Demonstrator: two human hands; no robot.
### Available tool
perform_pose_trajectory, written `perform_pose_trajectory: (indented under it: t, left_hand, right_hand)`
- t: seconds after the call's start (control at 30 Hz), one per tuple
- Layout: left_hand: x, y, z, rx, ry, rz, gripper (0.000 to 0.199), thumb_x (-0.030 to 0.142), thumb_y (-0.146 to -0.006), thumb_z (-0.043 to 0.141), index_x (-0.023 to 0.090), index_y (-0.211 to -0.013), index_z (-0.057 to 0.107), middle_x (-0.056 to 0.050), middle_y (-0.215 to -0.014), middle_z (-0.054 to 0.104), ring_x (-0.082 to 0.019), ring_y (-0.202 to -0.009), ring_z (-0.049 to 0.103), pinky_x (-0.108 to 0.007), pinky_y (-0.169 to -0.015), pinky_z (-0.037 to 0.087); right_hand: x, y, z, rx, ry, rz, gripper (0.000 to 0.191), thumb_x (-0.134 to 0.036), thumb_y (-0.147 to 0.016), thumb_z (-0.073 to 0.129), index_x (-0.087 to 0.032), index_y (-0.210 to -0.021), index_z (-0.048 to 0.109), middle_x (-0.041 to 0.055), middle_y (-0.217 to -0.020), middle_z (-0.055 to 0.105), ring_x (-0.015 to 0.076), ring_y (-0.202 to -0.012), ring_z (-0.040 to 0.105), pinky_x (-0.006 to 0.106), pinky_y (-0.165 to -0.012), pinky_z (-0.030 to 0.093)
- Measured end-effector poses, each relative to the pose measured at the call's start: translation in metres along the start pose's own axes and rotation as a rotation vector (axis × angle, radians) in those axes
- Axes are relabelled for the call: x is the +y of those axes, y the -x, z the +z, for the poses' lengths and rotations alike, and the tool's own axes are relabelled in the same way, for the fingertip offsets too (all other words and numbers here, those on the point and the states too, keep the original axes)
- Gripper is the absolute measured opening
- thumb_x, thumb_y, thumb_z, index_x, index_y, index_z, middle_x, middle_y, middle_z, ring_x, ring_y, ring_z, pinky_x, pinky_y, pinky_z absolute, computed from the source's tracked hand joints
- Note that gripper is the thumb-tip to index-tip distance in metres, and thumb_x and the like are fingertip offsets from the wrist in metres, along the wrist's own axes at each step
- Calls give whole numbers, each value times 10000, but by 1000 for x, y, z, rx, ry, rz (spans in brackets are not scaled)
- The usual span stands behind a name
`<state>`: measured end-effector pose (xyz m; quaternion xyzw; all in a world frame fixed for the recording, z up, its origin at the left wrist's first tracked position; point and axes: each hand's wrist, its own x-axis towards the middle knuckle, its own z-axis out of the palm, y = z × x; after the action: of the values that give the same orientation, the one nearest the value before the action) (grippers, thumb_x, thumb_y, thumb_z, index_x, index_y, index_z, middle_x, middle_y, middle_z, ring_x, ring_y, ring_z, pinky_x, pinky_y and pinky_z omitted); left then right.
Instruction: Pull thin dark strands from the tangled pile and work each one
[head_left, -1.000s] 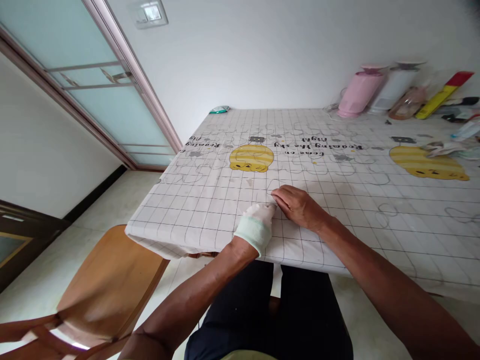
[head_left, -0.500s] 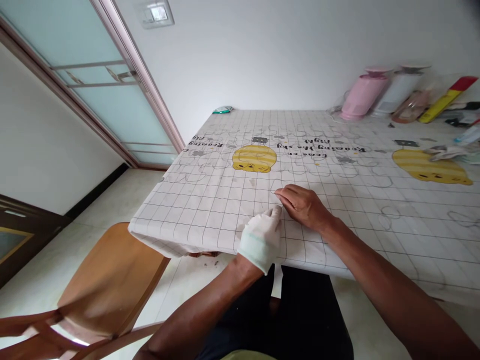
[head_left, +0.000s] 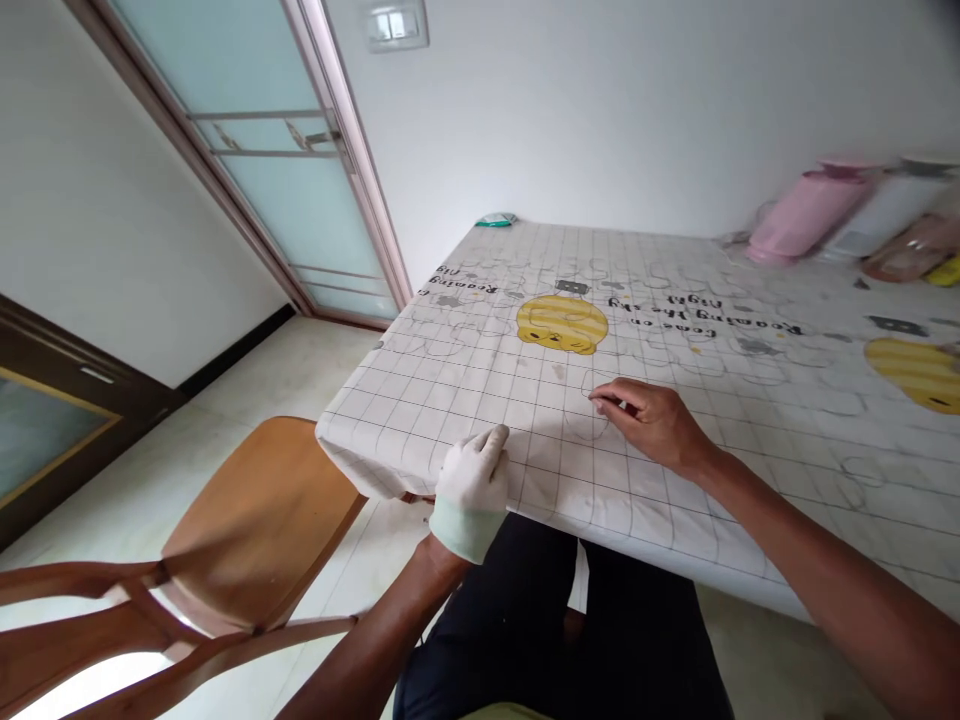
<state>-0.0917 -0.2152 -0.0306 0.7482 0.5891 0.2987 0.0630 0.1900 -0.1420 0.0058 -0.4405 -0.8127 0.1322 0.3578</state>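
My left hand (head_left: 474, 475), in a white glove with a pale green cuff, is closed near the front edge of the table. Whatever its fingers may hold is hidden. My bare right hand (head_left: 649, 418) is pinched over the checked tablecloth (head_left: 405, 410), to the right of the left hand and a little farther back. Something thin shows at its fingertips, too small to make out. A yellow striped bear print (head_left: 562, 324) lies on the cloth beyond both hands.
A green and white packet (head_left: 496, 220) rests at the far left table corner. At the back right stand a pink container (head_left: 810, 212) and a white one (head_left: 874, 212). A wooden chair (head_left: 247, 510) stands left of the table, near a glass-paneled door (head_left: 285, 200).
The view has shifted left. My hands have moved apart, the left toward the table's left side. The pinched right hand now sits away from the glove.
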Motion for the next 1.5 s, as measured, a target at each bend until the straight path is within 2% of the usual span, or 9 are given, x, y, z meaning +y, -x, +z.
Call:
perform_pose_trajectory:
  t: [0.2,0.5,0.77,0.93,1.1,1.23,1.3,1.4,1.5]
  left_hand:
    - [-12,-5,11,-40,-11,123,346,84,-939,494,165,-1219,681,-93,-1027,773,-260,-891,720,-372,-743,558]
    - [-15,-4,10,-102,80,220,275,36,-851,548,199,-1043,657,-62,-920,742,-260,-886,715,-403,-800,591]
    - [-18,-1,13,-98,126,248,265,82,-863,588,192,-1093,662,-69,-997,758,-269,-948,717,-423,-848,602]
    - [-18,-2,12,-90,121,252,276,62,-869,572,181,-1098,668,-70,-1008,765,-270,-953,716,-418,-856,594]
    - [-18,-2,10,-84,101,277,294,60,-881,563,172,-1125,684,-82,-1019,774,-279,-966,723,-413,-868,595]
    - [-20,-2,12,-53,60,270,341,50,-890,529,154,-1163,704,-109,-1076,786,-284,-1016,732,-412,-924,590]
    - [-22,-1,14,-45,24,265,380,49,-880,520,159,-1186,717,-115,-1115,792,-284,-1036,735,-405,-926,587]
    - [-28,3,19,3,-41,264,412,80,-822,570,166,-1188,739,-127,-1142,798,-301,-1048,741,-399,-926,577]
    - [-35,2,28,106,-109,267,347,125,-871,569,156,-1155,765,-138,-1134,804,-322,-1024,751,-395,-863,565]
  right_hand:
    - [-26,-54,35,-17,-12,-86,144,-255,-1019,608,-245,-994,749,61,-950,738,217,-825,686,372,-705,550]
    - [-7,-146,106,-113,197,-124,176,-155,-978,595,-214,-900,741,69,-923,674,214,-831,643,349,-731,495]
    - [10,-179,122,-157,253,-125,163,-155,-944,624,-211,-844,739,68,-912,669,215,-826,629,344,-729,470]
    - [4,-176,104,-58,204,-111,146,-188,-959,621,-212,-871,735,77,-921,688,222,-813,636,365,-735,497]
    - [-16,-121,37,111,214,-76,206,-318,-1017,605,-237,-873,727,74,-901,722,252,-857,671,402,-767,532]
    - [-27,-20,-26,29,170,206,214,-407,-1038,607,-271,-976,761,40,-816,729,228,-710,674,368,-635,529]
    - [-30,38,-47,80,221,306,204,-416,-1033,617,-281,-994,764,55,-881,754,250,-770,703,372,-634,548]
    - [-37,120,-52,309,411,302,200,-364,-1037,594,-258,-1051,764,85,-1009,767,284,-911,723,445,-817,592]
    - [-43,176,-27,394,517,341,307,-304,-1076,485,-197,-1223,733,145,-1165,743,305,-1111,696,487,-974,583]
